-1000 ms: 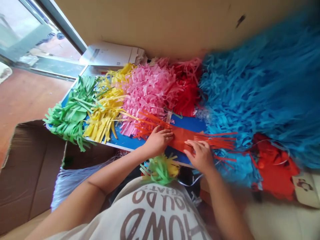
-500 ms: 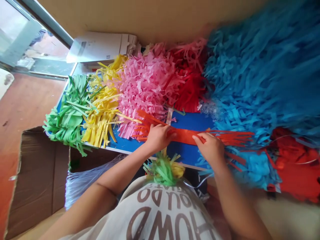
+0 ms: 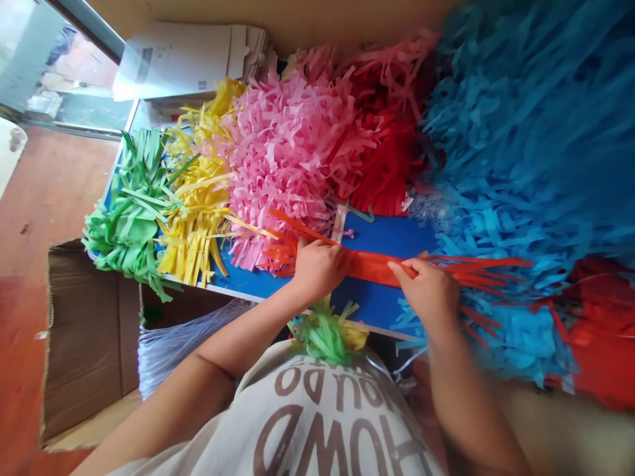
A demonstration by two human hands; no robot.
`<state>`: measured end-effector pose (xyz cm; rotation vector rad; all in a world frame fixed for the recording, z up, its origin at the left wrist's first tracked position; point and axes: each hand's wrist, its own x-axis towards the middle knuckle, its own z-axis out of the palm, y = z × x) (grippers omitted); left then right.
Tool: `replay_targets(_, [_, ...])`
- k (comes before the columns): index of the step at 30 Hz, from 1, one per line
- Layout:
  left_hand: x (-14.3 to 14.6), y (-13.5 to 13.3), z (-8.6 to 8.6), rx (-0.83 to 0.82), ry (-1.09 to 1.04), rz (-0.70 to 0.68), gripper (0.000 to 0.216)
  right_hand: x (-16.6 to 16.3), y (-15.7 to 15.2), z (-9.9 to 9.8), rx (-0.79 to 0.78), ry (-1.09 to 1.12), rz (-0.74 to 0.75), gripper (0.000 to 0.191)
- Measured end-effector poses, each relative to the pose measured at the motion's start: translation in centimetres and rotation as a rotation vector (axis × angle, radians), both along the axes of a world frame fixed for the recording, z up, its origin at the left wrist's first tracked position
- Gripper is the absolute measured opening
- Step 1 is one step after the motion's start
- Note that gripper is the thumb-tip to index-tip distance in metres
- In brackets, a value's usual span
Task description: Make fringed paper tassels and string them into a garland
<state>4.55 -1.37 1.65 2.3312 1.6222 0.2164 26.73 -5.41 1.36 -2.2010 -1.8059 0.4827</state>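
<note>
An orange fringed paper strip (image 3: 373,265) lies across the blue table top (image 3: 387,238), its cut ends fanning out to both sides. My left hand (image 3: 317,268) is closed around the strip's left part. My right hand (image 3: 427,289) pinches the strip a little further right, fingers pressed together on it. The uncut middle of the strip is gathered narrow between the two hands.
Heaps of fringed paper cover the table: green (image 3: 131,218), yellow (image 3: 198,198), pink (image 3: 288,152), red (image 3: 387,165) and a large blue mass (image 3: 536,132). More orange paper (image 3: 600,330) lies at right. A green-yellow tassel (image 3: 327,334) sits at my chest. An open cardboard box (image 3: 84,330) stands below left.
Both hands went from pressing the strip flat to gripping it. The strip's middle has been gathered narrower, and my right hand has shifted to the right along it.
</note>
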Motion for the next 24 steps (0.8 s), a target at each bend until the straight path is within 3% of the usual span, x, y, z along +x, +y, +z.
replay_targets(16, [0.8, 0.0, -0.4, -0.006, 0.078, 0.041, 0.028, -0.2, 0.5, 0.2, -0.083, -0.068, -0.048, 0.042])
replay_targets(20, [0.6, -0.7, 0.1, 0.122, 0.075, 0.090, 0.026, 0.0, 0.6, 0.3, -0.097, -0.083, -0.039, 0.039])
replay_targets(22, [0.3, -1.3, 0.5, 0.225, 0.049, 0.024, 0.034, 0.0, 0.7, 0.3, -0.105, -0.079, -0.034, 0.041])
replay_targets(24, [0.0, -1.8, 0.9, 0.261, 0.015, -0.191, 0.038, -0.2, 0.8, 0.3, -0.114, -0.072, -0.035, 0.041])
